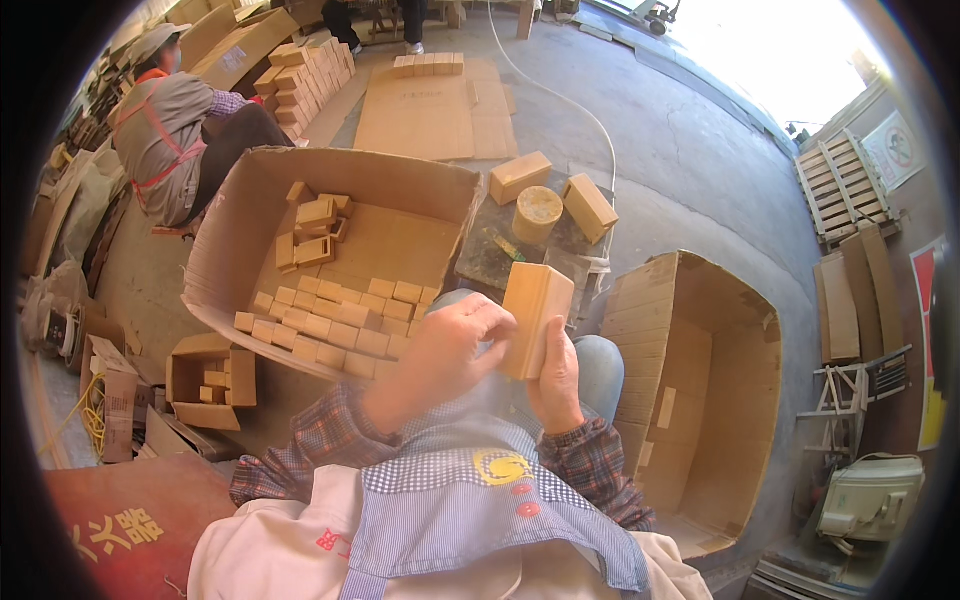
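Note:
A pale wooden block (536, 310) stands upright in front of me, gripped near its lower end by my right hand (556, 385). Beside the block's left face is my left hand (440, 350), its fingers drawn together; whatever they pinch, if anything, is too small to make out. Just beyond, a dark low stand (490, 255) carries a round tan tub (538, 214) and two more wooden blocks, one behind it (520, 177) and one to its right (590, 208). A small greenish object (503, 243) lies on the stand too.
At the left, a large open carton (370, 170) contains many wooden blocks. Another open carton (640, 310) stands at my right. A small box (185, 375) with blocks sits lower left. A seated person (165, 130) is beside stacked blocks (300, 85); flat cardboard (430, 120) lies ahead.

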`<state>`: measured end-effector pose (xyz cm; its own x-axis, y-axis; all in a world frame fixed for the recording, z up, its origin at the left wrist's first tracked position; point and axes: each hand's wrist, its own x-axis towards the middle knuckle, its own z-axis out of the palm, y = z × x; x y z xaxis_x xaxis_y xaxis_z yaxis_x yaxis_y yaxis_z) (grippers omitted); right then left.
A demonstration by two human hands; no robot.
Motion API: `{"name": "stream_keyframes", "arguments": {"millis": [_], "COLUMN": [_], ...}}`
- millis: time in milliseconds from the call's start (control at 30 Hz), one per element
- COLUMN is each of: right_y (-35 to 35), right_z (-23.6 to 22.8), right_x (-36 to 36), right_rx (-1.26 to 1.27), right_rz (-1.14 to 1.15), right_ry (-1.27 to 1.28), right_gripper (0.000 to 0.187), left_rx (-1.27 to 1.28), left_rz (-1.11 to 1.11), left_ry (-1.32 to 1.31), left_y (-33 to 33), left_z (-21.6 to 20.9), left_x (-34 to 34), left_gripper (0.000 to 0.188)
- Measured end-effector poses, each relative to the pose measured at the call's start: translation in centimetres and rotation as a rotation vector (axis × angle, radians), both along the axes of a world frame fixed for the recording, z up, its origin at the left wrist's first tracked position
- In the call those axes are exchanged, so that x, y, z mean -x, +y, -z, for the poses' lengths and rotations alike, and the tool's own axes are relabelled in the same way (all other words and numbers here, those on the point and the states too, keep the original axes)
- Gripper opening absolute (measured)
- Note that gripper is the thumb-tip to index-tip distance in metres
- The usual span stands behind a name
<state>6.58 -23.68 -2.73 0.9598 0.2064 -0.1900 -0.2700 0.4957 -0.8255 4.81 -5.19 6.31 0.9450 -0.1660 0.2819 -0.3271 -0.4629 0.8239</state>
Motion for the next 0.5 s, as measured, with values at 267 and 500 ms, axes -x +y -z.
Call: {"name": "stream_keyframes", "arguments": {"millis": [267,500], "right_y": [0.3,-1.0], "right_z": [0.5,1.1], "right_x": [0.0,-0.2], "right_rx": [0.026,-0.089], "right_rz": [-0.012,-0.050], "right_ry": [0.040,0.216], "right_gripper": [0.059,0.057], "left_rx": [-0.334,-0.428], "left_rz": [0.077,0.053], "left_ry": [-0.152,0.347], "left_y": [0.3,5.4], "left_z": [0.1,6.5], "left_x": [-0.9,2.4], "left_gripper": [0.010,0.013]}}
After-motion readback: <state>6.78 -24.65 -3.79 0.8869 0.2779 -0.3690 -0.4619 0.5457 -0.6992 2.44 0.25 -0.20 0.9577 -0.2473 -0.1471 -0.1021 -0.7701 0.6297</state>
